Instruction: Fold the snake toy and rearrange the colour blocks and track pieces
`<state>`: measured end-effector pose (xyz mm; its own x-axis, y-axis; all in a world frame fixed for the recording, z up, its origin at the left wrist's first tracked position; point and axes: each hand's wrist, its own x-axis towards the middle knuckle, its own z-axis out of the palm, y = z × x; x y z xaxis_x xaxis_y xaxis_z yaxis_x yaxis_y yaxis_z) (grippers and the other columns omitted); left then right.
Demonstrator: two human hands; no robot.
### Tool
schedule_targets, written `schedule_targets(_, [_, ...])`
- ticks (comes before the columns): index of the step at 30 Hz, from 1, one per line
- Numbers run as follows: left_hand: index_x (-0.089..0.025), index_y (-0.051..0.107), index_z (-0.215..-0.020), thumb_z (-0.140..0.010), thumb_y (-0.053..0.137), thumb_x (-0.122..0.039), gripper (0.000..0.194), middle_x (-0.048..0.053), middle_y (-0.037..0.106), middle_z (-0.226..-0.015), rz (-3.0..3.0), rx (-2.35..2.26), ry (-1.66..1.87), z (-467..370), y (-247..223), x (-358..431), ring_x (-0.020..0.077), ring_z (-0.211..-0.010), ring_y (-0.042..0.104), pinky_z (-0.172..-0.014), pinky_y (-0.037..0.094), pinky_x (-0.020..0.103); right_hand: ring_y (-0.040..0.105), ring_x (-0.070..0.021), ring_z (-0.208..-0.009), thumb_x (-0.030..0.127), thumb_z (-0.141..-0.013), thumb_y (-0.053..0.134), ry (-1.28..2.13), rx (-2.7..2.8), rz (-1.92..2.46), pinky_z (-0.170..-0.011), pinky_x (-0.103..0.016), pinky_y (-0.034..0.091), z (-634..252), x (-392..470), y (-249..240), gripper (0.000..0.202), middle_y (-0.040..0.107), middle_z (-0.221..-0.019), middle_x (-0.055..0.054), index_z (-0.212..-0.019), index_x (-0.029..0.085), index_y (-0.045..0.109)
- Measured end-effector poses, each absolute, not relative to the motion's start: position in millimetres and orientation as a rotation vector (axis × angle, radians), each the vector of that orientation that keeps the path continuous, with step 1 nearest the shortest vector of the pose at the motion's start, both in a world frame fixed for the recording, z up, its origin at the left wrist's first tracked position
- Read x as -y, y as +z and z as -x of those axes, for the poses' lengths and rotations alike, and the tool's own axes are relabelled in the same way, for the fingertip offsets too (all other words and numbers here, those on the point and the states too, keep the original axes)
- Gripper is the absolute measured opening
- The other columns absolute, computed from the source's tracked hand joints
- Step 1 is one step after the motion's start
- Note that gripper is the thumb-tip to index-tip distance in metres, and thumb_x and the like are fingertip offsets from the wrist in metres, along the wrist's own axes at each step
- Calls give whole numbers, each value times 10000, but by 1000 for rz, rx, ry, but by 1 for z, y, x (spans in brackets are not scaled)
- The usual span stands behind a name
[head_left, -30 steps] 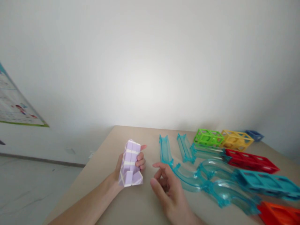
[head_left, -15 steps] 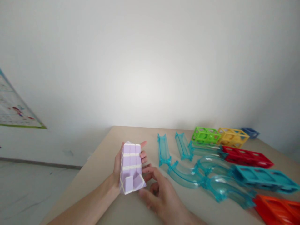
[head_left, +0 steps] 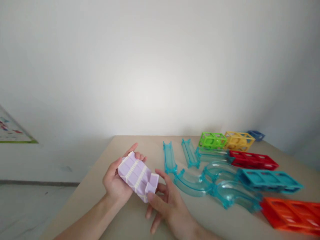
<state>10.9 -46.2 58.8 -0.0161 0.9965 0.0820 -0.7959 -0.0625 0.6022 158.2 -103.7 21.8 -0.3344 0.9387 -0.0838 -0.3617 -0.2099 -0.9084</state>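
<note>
A lilac twisty puzzle (head_left: 134, 173) with cream lines between its segments lies tilted across my left palm. Its far end points up and left, and wedge-shaped segments stand up at the near right end. My left hand (head_left: 116, 181) is closed around its left side, the thumb along the edge and the fingertips showing past the far side. At the raised end, my right hand (head_left: 167, 200) pinches the puzzle between thumb and index finger. The other fingers of that hand hang curled below it. The puzzle's underside is hidden.
Right of my hands, clear blue track pieces (head_left: 193, 185) lie on the table (head_left: 100, 180). Beyond them are green (head_left: 212, 141), yellow (head_left: 238, 141), red (head_left: 253, 160), teal (head_left: 272, 180) and orange (head_left: 292, 213) open-frame blocks. A wall rises behind the table.
The puzzle has turned in my left hand, so its near end now points right. My right hand has come from beside it to hold that end. The view has shifted slightly right.
</note>
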Motion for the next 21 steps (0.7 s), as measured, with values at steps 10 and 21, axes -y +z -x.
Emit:
schedule_targets(10, [-132, 652, -1166, -854, 523, -342, 397, 161, 682, -1146, -495, -612, 1172, -4, 62, 38, 320, -1095, 620, -911, 491, 454, 573, -139, -690, 434, -828, 636, 1079, 944, 870, -520, -294, 551, -171, 92, 41, 565, 524, -1045, -45, -1293, 284, 353])
schedule_targets(21, [-91, 688, -1080, -745, 713, -197, 352, 206, 701, -1069, -875, -656, 754, -8, 44, 38, 332, -933, 691, -839, 521, 428, 592, -155, -816, 373, -806, 651, 1010, 955, 928, -699, -320, 544, -177, 78, 31, 438, 535, -1152, -73, -1163, 240, 434])
